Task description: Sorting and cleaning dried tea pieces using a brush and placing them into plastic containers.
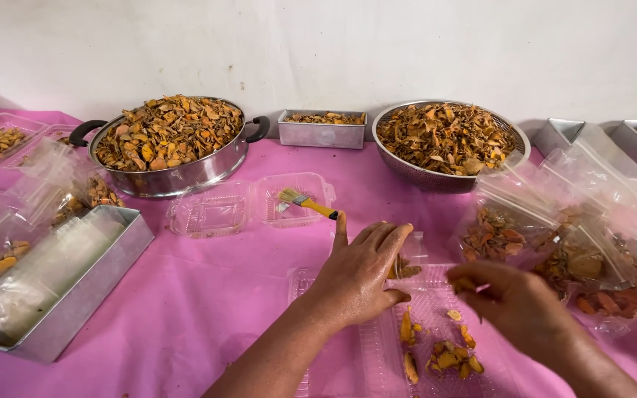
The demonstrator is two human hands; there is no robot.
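palms down, both hands hover over the clear tray (pixel 377 354): left hand (pixel 359 276) loosely curled, right hand (pixel 514 302) pinching one orange chip (pixel 464 284).

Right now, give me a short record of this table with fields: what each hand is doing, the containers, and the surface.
left hand: resting on the clear plastic tray, fingers spread
right hand: pinching a dried slice above the tray
tray contents: a few orange dried slices
big containers: steel pot and colander, both heaped
brush: lying in an open clear box
surface: pink table cover
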